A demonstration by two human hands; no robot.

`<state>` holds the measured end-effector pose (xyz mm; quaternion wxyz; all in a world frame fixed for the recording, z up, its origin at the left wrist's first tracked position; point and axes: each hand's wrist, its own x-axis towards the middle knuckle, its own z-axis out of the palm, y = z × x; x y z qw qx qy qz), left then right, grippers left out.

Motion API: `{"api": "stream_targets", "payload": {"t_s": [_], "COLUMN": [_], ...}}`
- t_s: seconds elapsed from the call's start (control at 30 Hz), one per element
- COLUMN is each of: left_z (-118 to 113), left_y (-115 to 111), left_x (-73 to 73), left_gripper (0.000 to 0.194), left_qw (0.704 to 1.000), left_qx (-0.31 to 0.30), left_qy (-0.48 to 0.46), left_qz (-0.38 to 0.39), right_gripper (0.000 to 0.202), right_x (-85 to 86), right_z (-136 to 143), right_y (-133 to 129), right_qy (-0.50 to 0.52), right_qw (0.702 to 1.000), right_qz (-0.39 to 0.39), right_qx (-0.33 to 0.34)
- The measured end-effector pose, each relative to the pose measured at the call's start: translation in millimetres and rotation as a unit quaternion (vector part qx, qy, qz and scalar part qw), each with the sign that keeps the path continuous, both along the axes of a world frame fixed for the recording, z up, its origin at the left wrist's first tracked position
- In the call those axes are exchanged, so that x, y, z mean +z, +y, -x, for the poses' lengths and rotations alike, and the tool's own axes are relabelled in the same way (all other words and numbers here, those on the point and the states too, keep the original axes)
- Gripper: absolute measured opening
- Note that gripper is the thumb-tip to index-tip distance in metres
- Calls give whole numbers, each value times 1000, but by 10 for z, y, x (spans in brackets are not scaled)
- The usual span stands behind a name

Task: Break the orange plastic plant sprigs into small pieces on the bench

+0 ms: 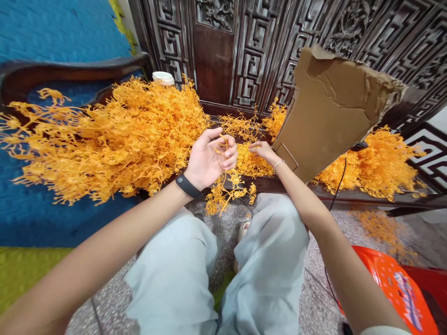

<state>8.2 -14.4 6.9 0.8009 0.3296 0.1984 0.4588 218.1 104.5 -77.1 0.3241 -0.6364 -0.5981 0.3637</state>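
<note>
My left hand, palm turned up and fingers curled, holds an orange artificial plant sprig. The sprig's branching end hangs below the hand, over the gap between my knees. My right hand reaches over a small heap of orange sprigs on the dark wooden bench, fingers stretched out; whether the fingertips touch the heap is hard to see. A large mound of orange sprigs lies left of my left hand.
A torn cardboard piece stands upright beside my right hand, with more orange sprigs behind it. A black cable hangs down. A red plastic stool is at lower right. Carved wood panelling rises behind the bench.
</note>
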Motion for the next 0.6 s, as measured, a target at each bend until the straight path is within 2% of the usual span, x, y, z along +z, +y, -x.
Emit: {"api": "stream_targets", "payload": {"t_s": [0.23, 0.33, 0.4, 0.53, 0.6], "left_z": [25, 28, 29, 26, 21], "left_y": [5, 2, -1, -3, 2], "left_x": [-7, -4, 0, 8, 8], "left_gripper": [42, 44, 46, 43, 40], "left_qw": [999, 995, 993, 990, 989], "left_qx": [35, 73, 84, 99, 115], "left_qy": [23, 54, 72, 87, 84], "left_qz": [-27, -39, -44, -48, -47], "right_gripper": [31, 26, 13, 43, 43], "right_x": [46, 121, 209, 428, 530], "right_z": [-66, -74, -37, 137, 244], "right_y": [-12, -65, -159, -450, -596], "right_qy": [32, 59, 101, 158, 148], "right_qw": [999, 994, 982, 920, 895], "right_qz": [-8, -41, -35, 23, 20], "right_qx": [40, 79, 157, 358, 420]}}
